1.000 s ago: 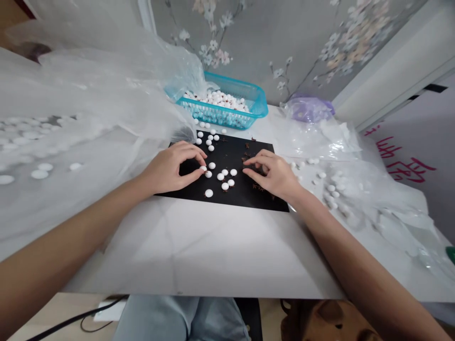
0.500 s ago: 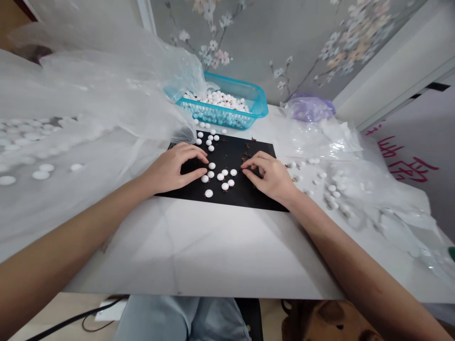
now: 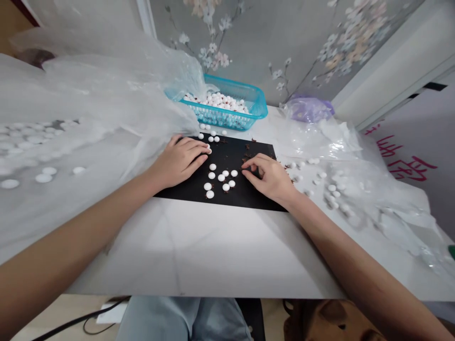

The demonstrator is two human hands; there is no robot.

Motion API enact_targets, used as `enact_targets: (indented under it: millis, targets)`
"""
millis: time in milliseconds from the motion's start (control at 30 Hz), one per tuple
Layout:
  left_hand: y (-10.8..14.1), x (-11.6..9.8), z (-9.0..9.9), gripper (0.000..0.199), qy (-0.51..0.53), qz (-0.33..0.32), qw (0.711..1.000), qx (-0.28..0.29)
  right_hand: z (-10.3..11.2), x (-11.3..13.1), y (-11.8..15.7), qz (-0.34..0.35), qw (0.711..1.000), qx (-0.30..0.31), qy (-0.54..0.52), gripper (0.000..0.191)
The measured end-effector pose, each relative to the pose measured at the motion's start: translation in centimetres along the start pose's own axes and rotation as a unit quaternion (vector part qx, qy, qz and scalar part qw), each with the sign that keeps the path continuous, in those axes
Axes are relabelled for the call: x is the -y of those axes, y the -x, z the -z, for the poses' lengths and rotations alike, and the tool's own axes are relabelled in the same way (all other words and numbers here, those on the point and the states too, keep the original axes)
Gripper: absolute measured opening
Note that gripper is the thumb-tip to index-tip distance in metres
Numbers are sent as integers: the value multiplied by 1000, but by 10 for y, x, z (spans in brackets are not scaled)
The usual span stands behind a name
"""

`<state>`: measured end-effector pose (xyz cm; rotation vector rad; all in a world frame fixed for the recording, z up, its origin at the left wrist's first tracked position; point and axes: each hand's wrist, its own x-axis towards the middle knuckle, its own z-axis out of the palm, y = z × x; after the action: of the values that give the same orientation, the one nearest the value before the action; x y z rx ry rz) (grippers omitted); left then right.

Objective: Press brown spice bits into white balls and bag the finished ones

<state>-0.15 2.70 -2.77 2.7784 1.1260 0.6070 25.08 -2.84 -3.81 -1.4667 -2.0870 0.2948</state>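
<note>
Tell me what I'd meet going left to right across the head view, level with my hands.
Far-left rounded white pieces, your left hand, middle cluster of rounded white pieces on the black mat, your right hand, far-right small white pieces, red handwriting.

Left hand point(image 3: 179, 162) seemingly touches white pieces point(image 3: 209, 151).

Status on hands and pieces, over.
Left hand at white pieces, loose on black mat. Right hand half-curled, grip unclear. Plastic bag crowds mat's far-left corner.
</note>
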Motion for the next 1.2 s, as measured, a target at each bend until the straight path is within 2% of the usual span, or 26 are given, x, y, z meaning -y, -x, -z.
enact_targets:
  millis: [67,233,433,567,667,733,767,833,933,1033,1200]
  targets:
    - [0,-2,2,39,0,-2,1000,-12,0,1,0,1,1000,2,2,12]
    - [1,-1,-1,36,-2,-17,1000,14,0,2,0,7,1000,8,17,10]
    - [2,0,-1,29,-12,0,1000,-10,0,7,2,24,1000,-1,16,9]
    - [3,2,0,30,27,-12,999,-15,-1,10,4,49,998,-19,-26,11]
    - [4,-2,1,26,96,20,995,-32,-2,15,5,56,994,-34,-92,8]
    - [6,-11,4,23,188,85,977,-58,-2,19,5,36,987,-52,-150,10]
    - [6,-18,6,24,246,125,958,-73,-2,23,6,18,981,-61,-185,12]
    - [7,-33,9,27,366,196,905,-96,-1,29,7,-26,963,-65,-259,18]
    - [9,-52,11,30,478,240,841,-82,2,39,9,-79,932,-45,-351,25]
    - [12,-61,9,28,521,244,816,-49,4,46,10,-89,918,-21,-385,28]
    - [16,-60,1,21,556,228,799,-9,2,49,12,-78,925,-7,-371,28]
